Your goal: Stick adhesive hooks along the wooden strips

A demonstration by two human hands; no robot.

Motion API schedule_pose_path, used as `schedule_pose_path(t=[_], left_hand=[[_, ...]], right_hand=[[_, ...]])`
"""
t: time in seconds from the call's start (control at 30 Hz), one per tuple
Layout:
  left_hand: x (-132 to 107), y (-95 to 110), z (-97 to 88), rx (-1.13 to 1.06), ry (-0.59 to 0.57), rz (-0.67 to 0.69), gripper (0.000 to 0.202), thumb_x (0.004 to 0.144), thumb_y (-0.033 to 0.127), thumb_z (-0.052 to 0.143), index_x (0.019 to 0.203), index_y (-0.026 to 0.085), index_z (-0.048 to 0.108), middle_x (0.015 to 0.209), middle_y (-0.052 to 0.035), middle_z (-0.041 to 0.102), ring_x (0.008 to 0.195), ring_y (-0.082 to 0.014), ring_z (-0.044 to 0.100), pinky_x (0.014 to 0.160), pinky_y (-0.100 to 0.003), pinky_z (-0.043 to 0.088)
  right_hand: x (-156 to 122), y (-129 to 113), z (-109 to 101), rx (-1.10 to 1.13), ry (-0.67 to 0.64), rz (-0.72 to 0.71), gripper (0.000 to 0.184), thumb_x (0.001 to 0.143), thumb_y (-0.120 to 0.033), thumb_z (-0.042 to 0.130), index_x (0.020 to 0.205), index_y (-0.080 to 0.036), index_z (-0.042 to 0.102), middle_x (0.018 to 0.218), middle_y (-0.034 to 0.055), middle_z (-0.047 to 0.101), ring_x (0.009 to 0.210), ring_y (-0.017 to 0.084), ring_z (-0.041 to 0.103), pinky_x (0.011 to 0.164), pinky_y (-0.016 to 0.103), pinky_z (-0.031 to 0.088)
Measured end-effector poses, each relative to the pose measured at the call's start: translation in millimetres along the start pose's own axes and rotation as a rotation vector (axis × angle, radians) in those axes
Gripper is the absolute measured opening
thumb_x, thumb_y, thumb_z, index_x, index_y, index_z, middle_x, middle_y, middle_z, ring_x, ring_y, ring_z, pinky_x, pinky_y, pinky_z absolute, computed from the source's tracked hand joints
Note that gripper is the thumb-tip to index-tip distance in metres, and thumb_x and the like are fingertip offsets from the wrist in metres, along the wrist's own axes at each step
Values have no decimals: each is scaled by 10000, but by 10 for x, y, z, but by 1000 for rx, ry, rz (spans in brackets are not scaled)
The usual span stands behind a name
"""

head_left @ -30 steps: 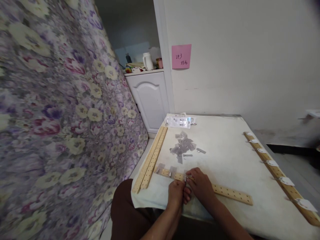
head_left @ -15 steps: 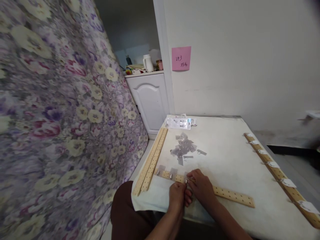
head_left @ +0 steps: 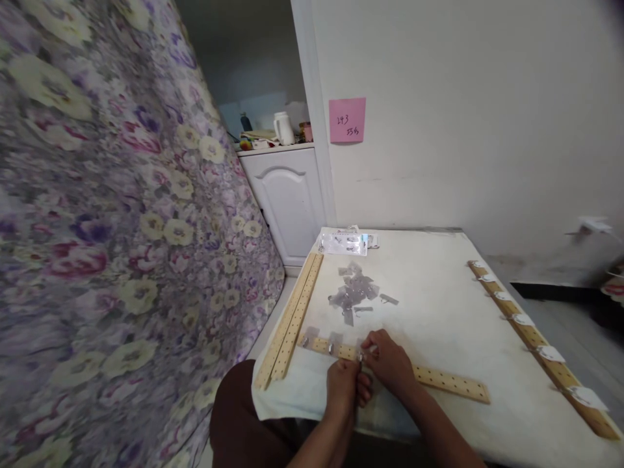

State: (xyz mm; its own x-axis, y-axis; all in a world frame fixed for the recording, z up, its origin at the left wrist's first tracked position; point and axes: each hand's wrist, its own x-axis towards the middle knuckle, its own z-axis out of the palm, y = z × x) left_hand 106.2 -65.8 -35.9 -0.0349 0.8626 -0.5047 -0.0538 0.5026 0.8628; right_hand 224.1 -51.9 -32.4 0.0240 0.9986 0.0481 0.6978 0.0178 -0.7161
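Near edge: the worktop (head_left: 429,279) ends just before the person, its pale cover hanging over; both forearms cross this edge.
Left hand: the left hand (head_left: 341,387) is curled, fingers drawn together on the lower end of a metal piece (head_left: 361,357).
Right hand: the right hand (head_left: 389,363) reaches across the near strip (head_left: 451,382), thumb and forefinger pinched on the upper end of the same piece; the exact contact is partly hidden.
Metal piece: upright between the two hands, at the near strip's front side.
Near strip: wooden, holed, lying crosswise; its right end sticks out well beyond the right hand.
Near bags: two clear bags (head_left: 334,338) lie over the strip's left part, a small shiny part showing in each.
Left strips: two holed strips (head_left: 291,338) side by side along the left edge.
Right strip: another strip (head_left: 560,376) along the right edge, bearing a row of white cards (head_left: 550,353).
Pile: overlapping small bags (head_left: 353,291) past the hands; contents too small to tell.
Open room: a broad pale stretch between pile and right strip.
Far edge: a clear package (head_left: 341,244) lies at the left corner, contents unclear.
Beyond: a white cabinet (head_left: 287,201) carries a jug (head_left: 283,129).
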Motion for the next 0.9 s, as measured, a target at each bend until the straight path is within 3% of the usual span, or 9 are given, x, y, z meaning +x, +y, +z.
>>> schedule_pose_path(t=[0.17, 0.37, 0.5, 0.63, 0.9], left_hand=[[-7, 0, -11, -7, -17, 12, 178, 715, 301, 490, 582, 184, 476, 423, 16, 576, 286, -92, 461, 314, -199, 262], [-1, -51, -21, -28, -43, 32, 181, 725, 322, 485, 602, 191, 460, 422, 23, 577, 295, -90, 467, 325, -197, 275], [-24, -60, -28, -55, -47, 38, 158, 717, 308, 488, 617, 196, 439, 431, 31, 578, 299, -84, 472, 321, -188, 278], [-46, -54, -41, -66, -63, 25, 114, 704, 278, 474, 640, 186, 453, 432, 34, 578, 296, -78, 472, 312, -180, 279], [-75, -104, -108, -62, -125, -24, 185, 663, 359, 523, 669, 192, 443, 430, 38, 576, 283, -90, 480, 295, -175, 283]], right_hand=[[29, 10, -5, -31, -38, 28, 124, 717, -196, 538, 824, -241, 579, 919, -31, 567, 736, 105, 564, 677, 229, 366], [35, 77, -17, 29, -29, -57, 156, 716, -190, 550, 854, -223, 614, 916, -4, 593, 763, 119, 573, 708, 234, 413], [4, 172, -112, 74, 3, -124, 268, 728, -132, 505, 963, -202, 613, 970, 31, 606, 895, 143, 565, 821, 260, 428], [-50, 297, -262, 117, 80, -175, 247, 745, -149, 470, 940, -184, 618, 942, 46, 622, 872, 159, 571, 819, 293, 445], [155, 558, -488, 10, 178, -49, 195, 767, -211, 462, 860, -192, 633, 819, 18, 642, 764, 149, 582, 714, 253, 434]])
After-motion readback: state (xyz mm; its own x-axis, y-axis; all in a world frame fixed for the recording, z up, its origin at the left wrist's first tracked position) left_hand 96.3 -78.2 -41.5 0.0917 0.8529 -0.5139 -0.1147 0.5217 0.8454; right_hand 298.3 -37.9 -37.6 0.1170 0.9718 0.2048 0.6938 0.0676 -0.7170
